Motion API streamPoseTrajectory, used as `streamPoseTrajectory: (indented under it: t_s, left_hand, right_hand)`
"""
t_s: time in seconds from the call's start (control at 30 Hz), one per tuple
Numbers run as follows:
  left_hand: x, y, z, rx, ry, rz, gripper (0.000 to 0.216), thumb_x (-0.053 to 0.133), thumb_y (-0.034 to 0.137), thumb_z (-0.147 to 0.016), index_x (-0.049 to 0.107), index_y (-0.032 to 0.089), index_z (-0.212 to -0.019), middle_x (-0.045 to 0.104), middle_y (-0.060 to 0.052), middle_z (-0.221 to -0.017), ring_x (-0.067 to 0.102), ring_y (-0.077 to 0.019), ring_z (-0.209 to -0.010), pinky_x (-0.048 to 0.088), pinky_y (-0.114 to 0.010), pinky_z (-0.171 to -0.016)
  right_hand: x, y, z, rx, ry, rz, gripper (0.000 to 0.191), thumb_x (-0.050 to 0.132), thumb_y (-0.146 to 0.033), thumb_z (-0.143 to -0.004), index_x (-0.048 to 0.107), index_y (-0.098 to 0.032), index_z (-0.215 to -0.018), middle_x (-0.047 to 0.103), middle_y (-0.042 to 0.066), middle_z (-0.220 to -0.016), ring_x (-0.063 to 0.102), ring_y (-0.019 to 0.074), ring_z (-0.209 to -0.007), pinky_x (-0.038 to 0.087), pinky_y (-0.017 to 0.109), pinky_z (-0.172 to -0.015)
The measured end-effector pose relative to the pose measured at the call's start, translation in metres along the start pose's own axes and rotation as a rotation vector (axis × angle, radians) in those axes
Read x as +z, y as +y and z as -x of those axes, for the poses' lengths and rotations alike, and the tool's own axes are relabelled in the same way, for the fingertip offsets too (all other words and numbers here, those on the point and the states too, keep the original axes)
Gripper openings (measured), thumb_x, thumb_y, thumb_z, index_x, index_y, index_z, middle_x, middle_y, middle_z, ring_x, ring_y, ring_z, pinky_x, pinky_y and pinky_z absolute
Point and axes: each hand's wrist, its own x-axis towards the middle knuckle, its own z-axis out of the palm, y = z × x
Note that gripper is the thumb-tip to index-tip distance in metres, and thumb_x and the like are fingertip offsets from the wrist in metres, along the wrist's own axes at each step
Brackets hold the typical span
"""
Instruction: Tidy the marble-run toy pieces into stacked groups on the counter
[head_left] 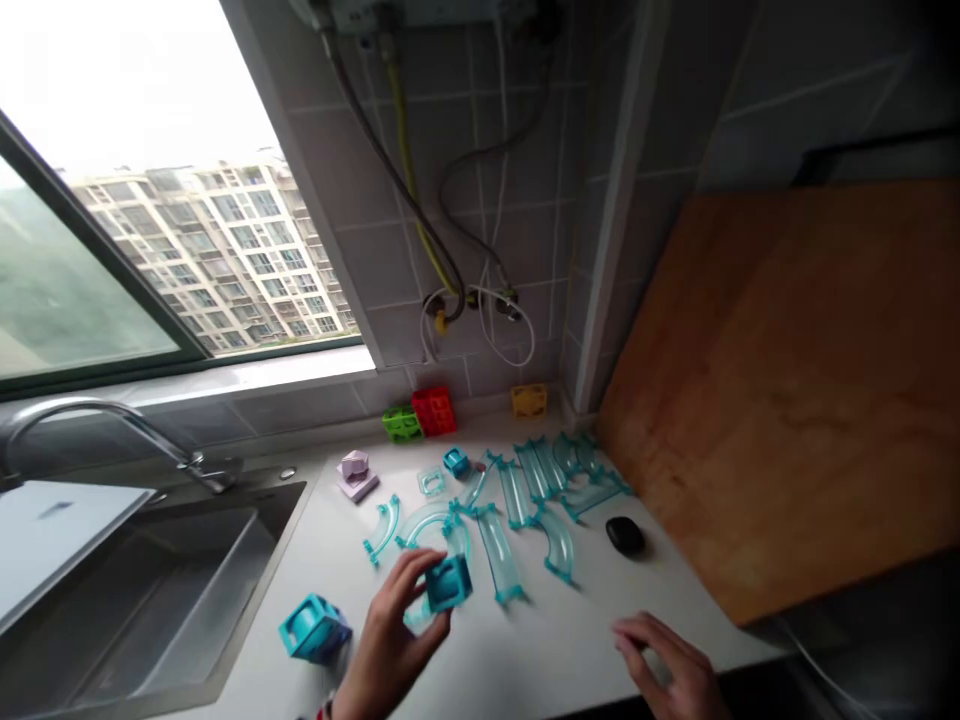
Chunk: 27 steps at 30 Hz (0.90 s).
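My left hand (394, 635) grips a teal cube block (449, 582) between thumb and fingers, just above the white counter (540, 640). A second teal cube block (313, 628) lies to its left near the sink edge. Several clear teal curved and straight track pieces (517, 495) are spread out beyond the held block. My right hand (667, 665) rests on the counter near the front edge, fingers curled down, nothing visible in it. A small black oval object (625, 536) lies just beyond it.
A steel sink (142, 610) with a tap (105, 420) lies left. Green (402, 423), red (433, 410) and yellow (529, 400) blocks stand against the tiled wall; a lilac block (356, 472) sits nearer. A big wooden board (795, 390) leans at right. Hoses hang on the wall.
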Motion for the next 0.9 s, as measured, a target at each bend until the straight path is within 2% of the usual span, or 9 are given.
streamPoseTrajectory:
  t_s: [0.1,0.17,0.27,0.4,0.5,0.63,0.77,0.9]
  left_hand:
    - [-0.012,0.021,-0.065,0.024,-0.103,0.038,0.039,0.066,0.021,-0.089,0.058,0.022,-0.127,0.067,-0.012,-0.122,0.071,-0.0244,-0.109,0.06,-0.041,-0.097]
    - [-0.017,0.027,-0.104,0.021,-0.188,0.097,0.041,0.067,0.026,-0.091,0.053,0.019,-0.129,0.07,-0.013,-0.119,0.072,-0.0251,-0.11,0.061,-0.041,-0.094]
    - [-0.024,0.031,-0.149,0.071,-0.178,0.048,0.045,0.069,0.032,-0.09,0.054,0.016,-0.128,0.071,-0.014,-0.123,0.072,-0.0249,-0.109,0.061,-0.043,-0.094]
    - [-0.031,0.04,-0.187,0.135,-0.143,-0.073,0.049,0.078,0.033,-0.082,0.059,0.014,-0.124,0.072,-0.014,-0.119,0.073,-0.0259,-0.104,0.062,-0.046,-0.091]
    - [-0.035,0.055,-0.201,0.189,-0.125,-0.148,0.047,0.077,0.025,-0.079,0.06,0.014,-0.122,0.072,-0.015,-0.122,0.072,-0.0266,-0.108,0.061,-0.046,-0.092]
    - [-0.038,0.078,-0.199,0.283,-0.112,-0.257,0.043,0.066,0.012,-0.079,0.057,0.017,-0.121,0.068,-0.013,-0.132,0.069,-0.0237,-0.115,0.056,-0.043,-0.1]
    - [-0.038,0.09,-0.187,0.392,-0.079,-0.518,0.033,0.07,0.022,-0.084,0.055,0.019,-0.114,0.074,-0.011,-0.117,0.072,-0.0217,-0.096,0.058,-0.038,-0.089]
    - [-0.039,0.085,-0.18,0.432,-0.077,-0.559,0.029,0.071,0.024,-0.085,0.056,0.019,-0.109,0.073,-0.009,-0.111,0.071,-0.0207,-0.094,0.057,-0.036,-0.088]
  right_hand:
    - [0.012,0.0,-0.03,-0.007,-0.085,-0.106,0.017,0.054,-0.028,-0.099,0.071,-0.023,-0.096,0.071,0.004,-0.08,0.07,0.0185,-0.074,0.057,0.026,-0.071]
    - [0.023,0.002,-0.042,0.018,-0.116,-0.158,0.021,0.053,-0.031,-0.099,0.07,-0.023,-0.089,0.07,0.003,-0.077,0.067,0.0178,-0.07,0.055,0.026,-0.068]
    - [0.03,0.008,-0.048,0.103,-0.141,-0.224,0.026,0.053,-0.038,-0.098,0.07,-0.022,-0.086,0.068,0.002,-0.074,0.065,0.0183,-0.066,0.052,0.026,-0.063]
    - [0.025,0.015,-0.047,0.24,-0.162,-0.331,0.034,0.051,-0.046,-0.098,0.071,-0.021,-0.084,0.066,0.002,-0.073,0.062,0.0189,-0.066,0.049,0.027,-0.062]
    - [0.022,0.017,-0.046,0.283,-0.174,-0.389,0.036,0.052,-0.048,-0.098,0.07,-0.021,-0.084,0.064,0.001,-0.072,0.059,0.0182,-0.065,0.047,0.027,-0.061]
    - [0.024,0.017,-0.046,0.276,-0.189,-0.401,0.033,0.053,-0.047,-0.098,0.071,-0.022,-0.086,0.063,0.0,-0.073,0.059,0.0187,-0.068,0.046,0.028,-0.063]
    - [0.026,0.019,-0.045,0.27,-0.197,-0.39,0.029,0.055,-0.046,-0.097,0.071,-0.023,-0.09,0.064,0.001,-0.075,0.06,0.0199,-0.071,0.048,0.028,-0.066]
    - [0.026,0.019,-0.045,0.266,-0.202,-0.35,0.033,0.053,-0.048,-0.098,0.072,-0.023,-0.091,0.066,0.002,-0.077,0.063,0.021,-0.074,0.049,0.029,-0.068]
